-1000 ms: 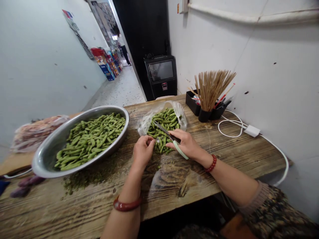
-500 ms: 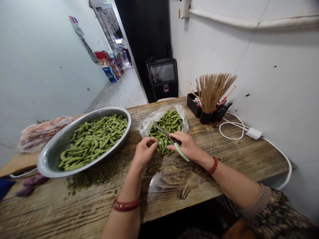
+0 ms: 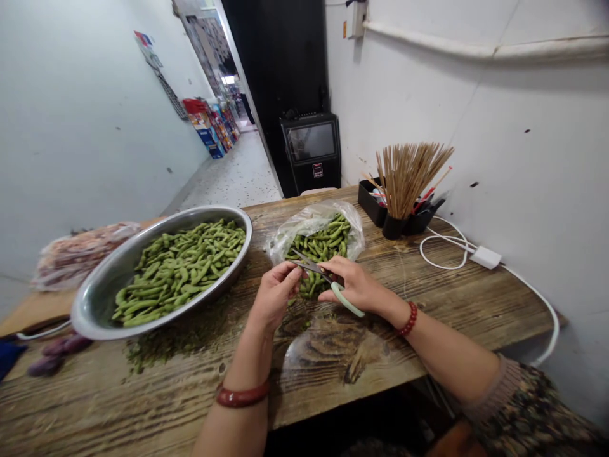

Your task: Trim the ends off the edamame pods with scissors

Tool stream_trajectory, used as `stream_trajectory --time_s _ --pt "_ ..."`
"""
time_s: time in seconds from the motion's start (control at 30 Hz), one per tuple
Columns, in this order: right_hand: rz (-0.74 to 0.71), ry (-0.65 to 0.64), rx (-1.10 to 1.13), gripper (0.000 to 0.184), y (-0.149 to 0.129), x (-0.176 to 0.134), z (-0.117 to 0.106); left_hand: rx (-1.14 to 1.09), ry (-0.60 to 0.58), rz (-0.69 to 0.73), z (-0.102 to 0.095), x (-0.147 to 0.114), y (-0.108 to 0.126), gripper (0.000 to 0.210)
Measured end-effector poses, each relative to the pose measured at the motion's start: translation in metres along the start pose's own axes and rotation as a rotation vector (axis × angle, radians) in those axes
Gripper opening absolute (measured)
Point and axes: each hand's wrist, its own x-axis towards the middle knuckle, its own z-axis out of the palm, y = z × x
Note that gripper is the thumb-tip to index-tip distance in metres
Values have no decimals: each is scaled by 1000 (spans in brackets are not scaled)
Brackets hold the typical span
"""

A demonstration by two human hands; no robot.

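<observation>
My right hand grips a pair of scissors with pale green handles, its dark blades apart and pointing left. The blade tips reach the fingertips of my left hand. That hand is closed in a pinch, with a bit of green soybean pod showing by the thumb; most of the pod is hidden. Just beyond both hands, a clear plastic bag lies spread around a heap of green soybean pods. To the left stands a large metal basin holding many more pods.
Green trimmings lie below the basin on the wooden table. Skewers stand in a black holder at the back right, near a white cable. A bagged pinkish heap and purple items sit at the left.
The scissor blades have opened wider and their tips have come to my left fingertips. My left hand has turned slightly, staying pinched. The basin and bag stay about where they were.
</observation>
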Motion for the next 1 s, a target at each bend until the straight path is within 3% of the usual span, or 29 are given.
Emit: stream_trajectory --time_s 0.23,0.6,0.83,1.0 --pt "-39 -15 -2 56 -2 -1 0 124 -47 23 0 0 -4 23" --pt "-29 -27 8 35 -4 0 -1 218 -23 56 -2 -1 -2 21" --pt "-51 -41 -42 39 0 -1 -2 260 -19 85 -3 0 1 16" --pt "-29 13 -38 38 1 0 -1 212 78 169 -3 2 1 14"
